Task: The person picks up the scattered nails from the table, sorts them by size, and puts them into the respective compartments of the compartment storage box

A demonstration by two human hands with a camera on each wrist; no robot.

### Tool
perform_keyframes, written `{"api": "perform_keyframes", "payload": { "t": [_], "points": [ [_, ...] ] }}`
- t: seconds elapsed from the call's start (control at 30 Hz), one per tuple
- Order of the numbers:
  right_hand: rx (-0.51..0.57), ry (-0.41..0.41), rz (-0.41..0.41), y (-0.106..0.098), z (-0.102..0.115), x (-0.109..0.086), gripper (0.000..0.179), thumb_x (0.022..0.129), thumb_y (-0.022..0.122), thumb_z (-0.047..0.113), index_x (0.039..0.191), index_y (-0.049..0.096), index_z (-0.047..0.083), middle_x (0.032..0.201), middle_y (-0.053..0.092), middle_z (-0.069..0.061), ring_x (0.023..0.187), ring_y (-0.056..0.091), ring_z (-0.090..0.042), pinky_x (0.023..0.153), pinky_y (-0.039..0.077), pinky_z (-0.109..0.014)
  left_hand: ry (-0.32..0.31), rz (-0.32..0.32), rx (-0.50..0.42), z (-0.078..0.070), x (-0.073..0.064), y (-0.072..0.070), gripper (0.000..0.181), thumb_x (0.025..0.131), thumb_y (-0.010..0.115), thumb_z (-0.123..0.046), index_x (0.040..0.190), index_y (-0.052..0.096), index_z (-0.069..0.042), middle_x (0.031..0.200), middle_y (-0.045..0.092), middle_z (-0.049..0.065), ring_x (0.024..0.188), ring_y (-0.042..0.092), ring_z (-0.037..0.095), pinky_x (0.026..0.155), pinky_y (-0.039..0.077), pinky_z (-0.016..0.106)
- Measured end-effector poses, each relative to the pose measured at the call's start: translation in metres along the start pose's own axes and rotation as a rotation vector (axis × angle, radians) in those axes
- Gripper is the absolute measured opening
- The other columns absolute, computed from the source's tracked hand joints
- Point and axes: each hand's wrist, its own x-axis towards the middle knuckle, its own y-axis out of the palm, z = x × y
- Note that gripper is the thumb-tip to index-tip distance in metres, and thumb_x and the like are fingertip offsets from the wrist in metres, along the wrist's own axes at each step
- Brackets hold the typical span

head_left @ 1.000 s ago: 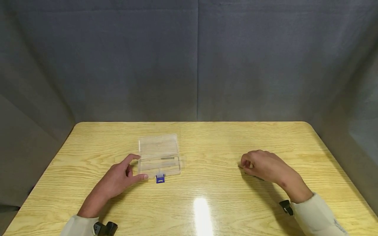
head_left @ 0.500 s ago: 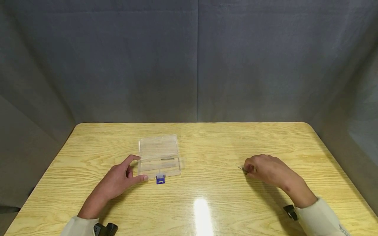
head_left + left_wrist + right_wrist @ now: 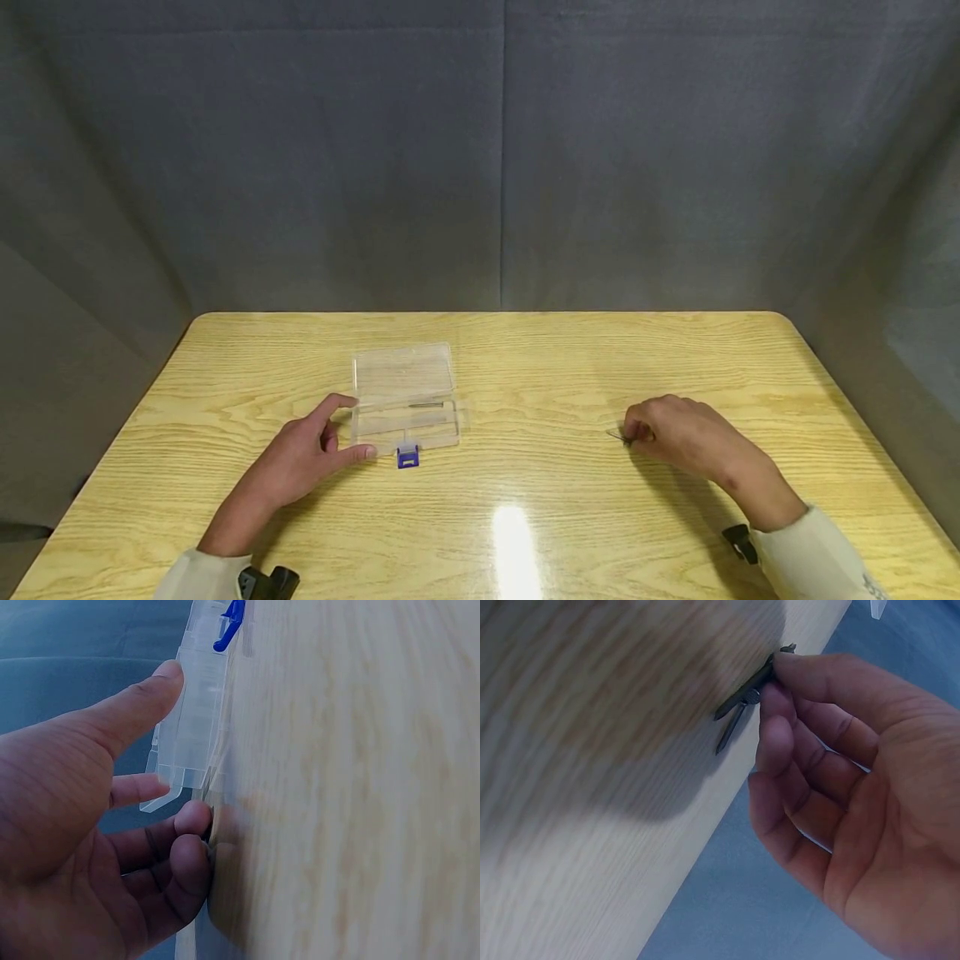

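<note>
A clear plastic box [image 3: 367, 437] with a blue latch [image 3: 408, 457] lies on the table with its lid [image 3: 402, 371] tipped back. One thin metal nail [image 3: 426, 405] rests in its rear compartment. My left hand [image 3: 296, 458] holds the box at its left end, thumb on the front edge and index finger at the rear corner. Farther right, my right hand [image 3: 678, 433] is low over the table. Its thumb and index finger pinch a dark nail [image 3: 744, 697], tip pointing down to the wood. A second, shorter nail [image 3: 733, 729] lies right beside it, its round head near the fingertips.
The wooden table [image 3: 525, 367] has a bright light reflection [image 3: 513, 542] near its front. Grey cloth [image 3: 495, 167] hangs behind and at both sides. A black wrist camera [image 3: 268, 582] sits at the left sleeve.
My right hand has shifted slightly right and toward me, and thin nail ends now show at its fingertips. The left hand and box have stayed in place.
</note>
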Motion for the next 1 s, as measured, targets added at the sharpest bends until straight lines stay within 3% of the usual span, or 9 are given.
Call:
{"api": "perform_keyframes", "payload": {
  "t": [0.2,0.67,1.0],
  "points": [
    [0.041,0.004,0.022,-0.0001,0.0004,0.0012,0.017,0.091,0.077,0.005,0.087,0.07,0.02,0.079,0.058,0.016,0.066,0.045,-0.005,0.061,0.042,-0.029,0.0,-0.001,0.006,0.0005,0.0001,0.0001,0.071,0.09,0.08,-0.046,0.143,0.05,-0.008,0.073,0.051,0.0,0.059,0.044,0.015,0.056,0.038,0.031],
    [0.067,-0.009,0.054,0.0016,0.0039,0.0035,0.024,0.088,0.082,0.007,0.081,0.064,0.021,0.074,0.052,0.014,0.064,0.043,-0.005,0.058,0.039,-0.027,-0.003,0.016,0.004,-0.0001,0.001,-0.0009,0.072,0.09,0.079,-0.049,0.142,0.05,-0.009,0.074,0.051,0.0,0.06,0.043,0.014,0.057,0.038,0.031],
    [0.005,-0.013,0.045,0.0053,0.0027,0.0042,0.031,0.085,0.084,0.01,0.076,0.057,0.024,0.07,0.047,0.014,0.062,0.04,-0.005,0.056,0.036,-0.028,-0.01,0.019,0.003,-0.0003,0.0007,-0.0006,0.072,0.09,0.079,-0.048,0.143,0.05,-0.009,0.075,0.051,0.0,0.061,0.044,0.015,0.058,0.039,0.032]
  ]
}}
